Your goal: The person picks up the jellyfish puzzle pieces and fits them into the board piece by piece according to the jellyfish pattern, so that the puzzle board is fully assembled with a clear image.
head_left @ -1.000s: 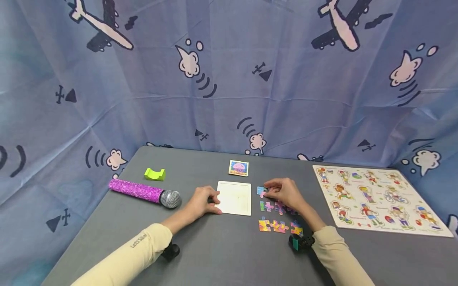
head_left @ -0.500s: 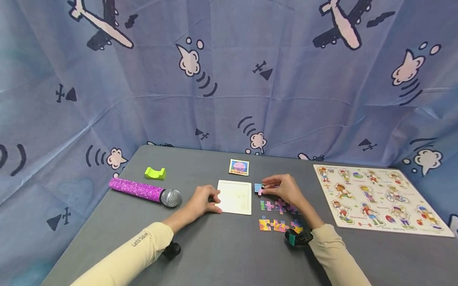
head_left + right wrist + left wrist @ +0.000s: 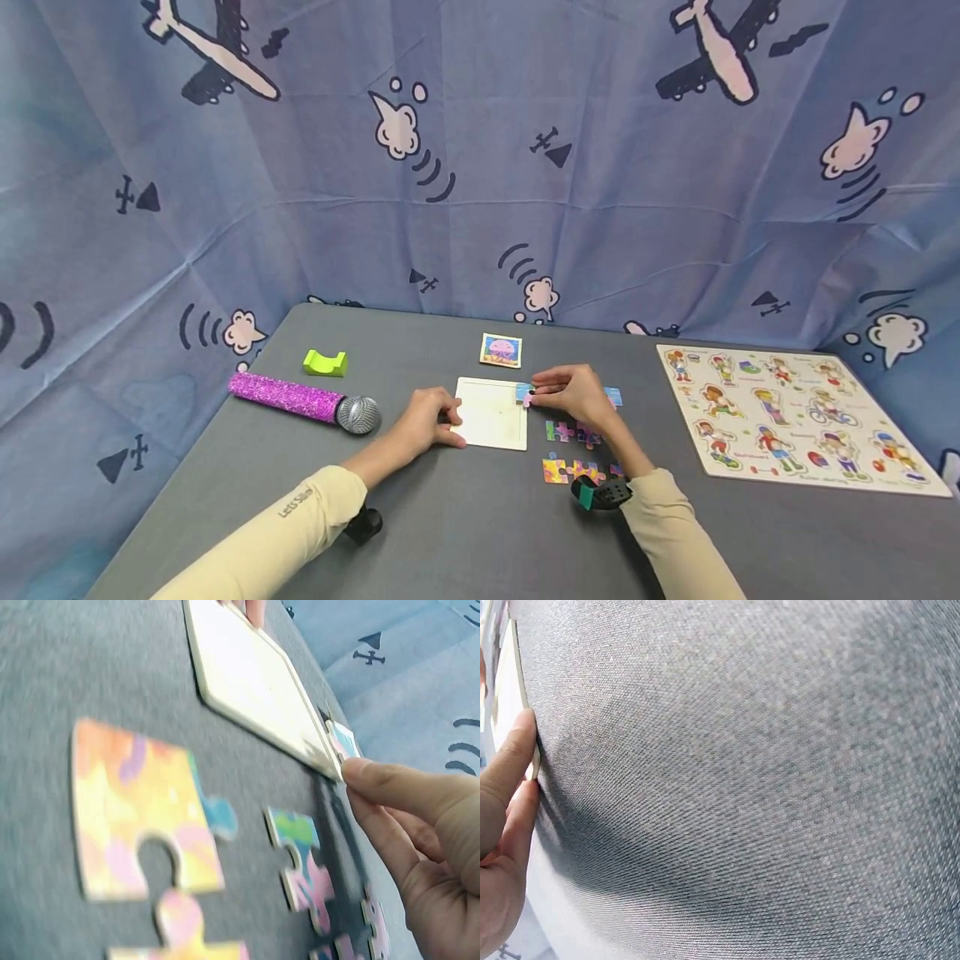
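In the head view, my left hand [image 3: 425, 421] holds the left edge of a shallow cream puzzle tray [image 3: 487, 417] lying on the table. Its fingertips also meet the tray's edge in the left wrist view. Between thumb and fingers, my right hand [image 3: 573, 396] pinches a blue-and-pink jigsaw piece [image 3: 522, 392] over the tray's upper right corner. In the right wrist view the piece [image 3: 343, 739] shows beyond the thumb, partly hidden. Rows of loose pieces lie right of the tray, among them a yellow piece [image 3: 555, 472], a green-and-pink piece [image 3: 557, 431] and a partly covered blue piece [image 3: 613, 396].
Behind the tray lies a small jellyfish picture card [image 3: 500, 351]. A sparkly pink microphone [image 3: 300, 400] and a lime-green stand [image 3: 325, 364] are at the left. A large board with children's figures [image 3: 787, 417] lies at the right, before a blue curtain [image 3: 480, 167].
My right hand has moved left, carrying the jigsaw piece from the loose rows to the tray's upper right corner. A blue piece behind the hand has come into view. My left hand stays put.
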Motion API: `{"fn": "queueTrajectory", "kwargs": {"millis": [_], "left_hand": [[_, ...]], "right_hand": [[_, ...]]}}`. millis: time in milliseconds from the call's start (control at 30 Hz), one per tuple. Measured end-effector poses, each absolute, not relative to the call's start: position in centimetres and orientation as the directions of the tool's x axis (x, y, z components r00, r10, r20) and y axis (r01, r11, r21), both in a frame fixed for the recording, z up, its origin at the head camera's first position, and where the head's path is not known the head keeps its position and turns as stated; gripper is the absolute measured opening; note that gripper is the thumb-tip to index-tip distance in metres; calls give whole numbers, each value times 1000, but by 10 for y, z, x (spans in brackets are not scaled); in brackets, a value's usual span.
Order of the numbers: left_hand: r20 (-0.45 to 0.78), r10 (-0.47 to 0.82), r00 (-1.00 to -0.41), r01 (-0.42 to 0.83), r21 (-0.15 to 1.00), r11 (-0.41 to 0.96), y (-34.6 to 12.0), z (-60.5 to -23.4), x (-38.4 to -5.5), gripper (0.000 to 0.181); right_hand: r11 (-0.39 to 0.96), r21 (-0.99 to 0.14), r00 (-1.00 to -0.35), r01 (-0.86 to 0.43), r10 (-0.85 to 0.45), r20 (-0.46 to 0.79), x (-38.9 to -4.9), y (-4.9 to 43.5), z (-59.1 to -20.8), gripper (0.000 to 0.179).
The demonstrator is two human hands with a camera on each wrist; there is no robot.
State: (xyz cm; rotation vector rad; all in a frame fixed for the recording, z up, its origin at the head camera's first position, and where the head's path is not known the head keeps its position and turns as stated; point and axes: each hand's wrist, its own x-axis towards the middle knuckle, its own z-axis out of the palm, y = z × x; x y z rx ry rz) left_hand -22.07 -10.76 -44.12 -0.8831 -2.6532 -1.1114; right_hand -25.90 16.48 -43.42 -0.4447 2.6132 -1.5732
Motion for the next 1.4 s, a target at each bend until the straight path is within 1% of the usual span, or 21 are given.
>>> {"fn": "queueTrajectory", "kwargs": {"millis": [200, 467, 633, 833, 1100, 1300, 1400], "left_hand": [[318, 452, -833, 543, 627, 559, -108, -442, -218, 29], [302, 454, -838, 533, 630, 565, -105, -444, -218, 28], [301, 460, -835, 538, 622, 569, -103, -444, -218, 29], [301, 458, -836, 540, 596, 594, -102, -440, -218, 29], [297, 455, -840, 535, 594, 600, -102, -438, -218, 28], [304, 453, -838, 538, 596, 596, -103, -436, -219, 29], [345, 463, -817, 571, 599, 561, -105, -439, -221, 29]], "right_hand": [[438, -880, -965, -183, -250, 76, -258, 151, -435, 32], [355, -923, -965, -149, -255, 58, -258, 139, -440, 33], [337, -934, -970, -115, -240, 33, -259, 129, -442, 33], [370, -921, -975, -120, -219, 39, -261, 114, -444, 31], [436, -887, -979, -156, -189, 79, -263, 97, -448, 30], [408, -897, -973, -170, -213, 87, -262, 91, -447, 32], [403, -900, -973, -164, -215, 82, -263, 88, -446, 30]]}}
